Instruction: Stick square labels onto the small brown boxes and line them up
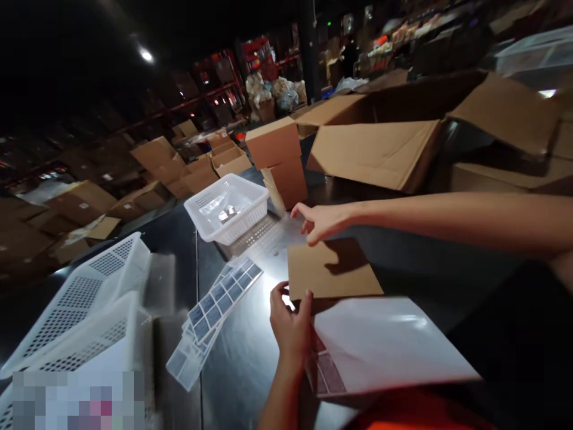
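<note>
A small brown cardboard box rests on the dark shiny table in front of me. At its near left corner is my left hand, thumb on the near side and fingers around the left edge. My right hand hovers over the far edge, holding nothing, its fingers apart and partly bent; its shadow falls on the cardboard. Nearest to me lies a white glossy sheet, over a piece with a grid pattern. Left of the hands, some clear strips with grid squares overlap on the table.
A white plastic basket holding clear bags stands beyond the strips. More white perforated baskets line the left side. Behind my right hand stand a brown upright carton and a large open carton. Stacked cartons fill the left background.
</note>
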Demonstrator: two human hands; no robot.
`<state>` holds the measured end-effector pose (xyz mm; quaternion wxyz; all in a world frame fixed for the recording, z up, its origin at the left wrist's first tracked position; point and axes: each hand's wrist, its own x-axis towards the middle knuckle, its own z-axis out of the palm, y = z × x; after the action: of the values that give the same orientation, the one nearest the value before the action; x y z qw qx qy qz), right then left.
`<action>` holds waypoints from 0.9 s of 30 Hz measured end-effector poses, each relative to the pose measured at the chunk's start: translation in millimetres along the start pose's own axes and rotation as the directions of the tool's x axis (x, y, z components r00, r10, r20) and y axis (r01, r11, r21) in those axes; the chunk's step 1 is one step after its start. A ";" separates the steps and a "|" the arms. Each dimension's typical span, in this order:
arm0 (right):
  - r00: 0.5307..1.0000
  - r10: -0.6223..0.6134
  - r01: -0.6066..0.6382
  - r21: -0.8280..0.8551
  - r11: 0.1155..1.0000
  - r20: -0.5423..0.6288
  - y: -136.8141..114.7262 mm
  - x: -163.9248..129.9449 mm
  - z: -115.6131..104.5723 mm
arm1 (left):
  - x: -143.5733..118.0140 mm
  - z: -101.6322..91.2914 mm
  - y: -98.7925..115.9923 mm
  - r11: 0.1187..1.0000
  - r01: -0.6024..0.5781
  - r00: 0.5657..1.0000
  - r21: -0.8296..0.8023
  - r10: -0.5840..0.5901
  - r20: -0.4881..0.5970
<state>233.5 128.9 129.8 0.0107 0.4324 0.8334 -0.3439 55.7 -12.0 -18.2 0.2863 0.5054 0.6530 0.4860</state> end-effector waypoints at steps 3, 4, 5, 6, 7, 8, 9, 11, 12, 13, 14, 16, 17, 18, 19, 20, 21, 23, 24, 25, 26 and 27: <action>0.997 -0.056 0.061 -0.116 0.991 0.049 -6.1 -9.4 17.2 | -1.6 -1.6 1.2 1.000 0.014 1.000 -0.026 -0.014 0.005; 0.995 -0.067 0.080 -0.196 0.977 0.072 -10.6 -13.6 26.5 | -2.0 -1.8 1.2 1.000 0.019 1.000 -0.025 -0.019 0.004; 0.994 -0.066 0.086 -0.274 0.958 0.081 -15.3 -17.6 35.4 | -2.4 -1.6 1.1 1.000 0.022 1.000 -0.019 -0.022 0.004; 0.995 -0.057 0.080 -0.336 0.939 0.077 -19.4 -20.9 43.1 | -2.8 -1.3 1.1 1.000 0.021 1.000 -0.014 -0.021 0.007; 0.997 -0.043 0.062 -0.372 0.926 0.059 -22.4 -23.2 48.8 | -3.4 -0.8 1.4 1.000 0.017 1.000 -0.008 -0.016 0.013; 0.999 -0.029 0.043 -0.389 0.920 0.044 -23.8 -24.2 52.2 | -4.2 -0.2 1.8 1.000 0.010 1.000 -0.002 -0.009 0.018; 0.999 -0.023 0.036 -0.390 0.920 0.036 -23.7 -23.8 53.3 | -5.1 0.4 2.4 1.000 -0.001 1.000 0.007 0.001 0.018; 0.997 -0.047 0.063 -0.362 0.930 0.053 -19.7 -19.8 49.1 | -7.1 1.8 3.4 0.999 -0.025 1.000 0.047 0.025 -0.001; 0.994 -0.075 0.097 -0.332 0.938 0.078 -16.5 -16.7 44.3 | -8.0 2.4 3.6 0.996 -0.033 0.999 0.080 0.034 -0.013; 0.989 -0.100 0.128 -0.297 0.946 0.108 -13.2 -13.4 38.2 | -8.8 3.1 3.5 0.993 -0.041 0.999 0.111 0.043 -0.020; 0.983 -0.118 0.152 -0.261 0.953 0.143 -10.2 -10.1 31.2 | -9.2 3.7 3.0 0.989 -0.051 0.998 0.137 0.054 -0.022; 0.971 -0.119 0.163 -0.213 0.963 0.206 -6.2 -4.9 17.0 | -9.5 4.9 1.4 0.981 -0.075 0.997 0.180 0.080 -0.019; 0.968 -0.108 0.155 -0.206 0.966 0.225 -5.5 -3.3 10.7 | -9.4 5.4 0.2 0.978 -0.085 0.996 0.193 0.090 -0.019; 0.968 -0.093 0.143 -0.206 0.968 0.234 -5.7 -2.7 5.6 | -9.1 5.8 -1.1 0.976 -0.089 0.995 0.201 0.095 -0.023; 0.968 -0.085 0.134 -0.202 0.970 0.234 -6.4 -3.0 1.8 | -8.7 6.1 -2.8 0.975 -0.083 0.996 0.207 0.090 -0.023; 0.969 -0.088 0.133 -0.190 0.973 0.230 -7.3 -4.3 -0.9 | -8.0 6.2 -4.8 0.976 -0.071 0.997 0.208 0.076 -0.017; 0.971 -0.094 0.133 -0.171 0.976 0.220 -8.2 -6.5 -2.8 | -7.2 6.1 -7.0 0.978 -0.061 0.998 0.200 0.063 -0.006; 0.973 -0.117 0.143 -0.121 0.982 0.199 -8.5 -12.6 -7.2 | -5.0 5.3 -11.7 0.982 -0.068 0.998 0.177 0.066 0.020; 0.973 -0.130 0.150 -0.100 0.984 0.189 -7.8 -15.8 -11.3 | -3.8 4.4 -13.6 0.981 -0.085 0.996 0.175 0.081 0.031; 0.974 -0.138 0.155 -0.089 0.984 0.177 -6.5 -18.6 -17.7 | -2.8 3.3 -14.8 0.977 -0.108 0.994 0.183 0.103 0.040; 0.977 -0.140 0.156 -0.090 0.984 0.161 -4.9 -20.6 -26.6 | -2.0 1.8 -14.9 0.971 -0.131 0.991 0.198 0.124 0.046; 0.981 -0.135 0.150 -0.105 0.983 0.136 -3.2 -21.5 -38.1 | -1.6 -0.1 -13.8 0.965 -0.145 0.989 0.219 0.137 0.050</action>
<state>255.3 134.4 167.4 0.0646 0.3470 0.8783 -0.3224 51.0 -13.8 -31.0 0.2039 0.5879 0.6605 0.4202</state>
